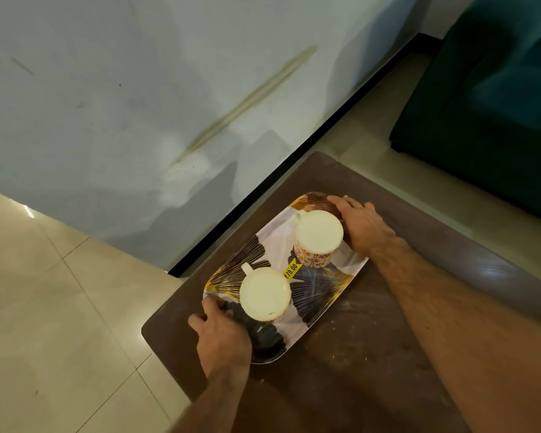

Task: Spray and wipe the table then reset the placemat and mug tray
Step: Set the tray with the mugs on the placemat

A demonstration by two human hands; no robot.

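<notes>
A rectangular tray [331, 285] with a gold, black and white leaf print lies on the dark brown table [372, 354]. Two cream mugs stand on it. One mug [265, 293] is near the left end, and a second mug [318, 237] with a red floral pattern is near the right end. My left hand [221, 332] grips the tray's near-left end. Holding the far-right end is my right hand [361, 225], just beside the floral mug. A yellow price sticker [291, 270] sits between the mugs. No placemat, spray bottle or cloth is in view.
The table's surface shows pale smears and crumbs [350, 339] near me. A white wall [138, 104] with a black skirting strip [294, 151] runs close behind the table. A dark teal sofa [487, 104] stands at the right. Beige floor tiles [60, 323] lie on the left.
</notes>
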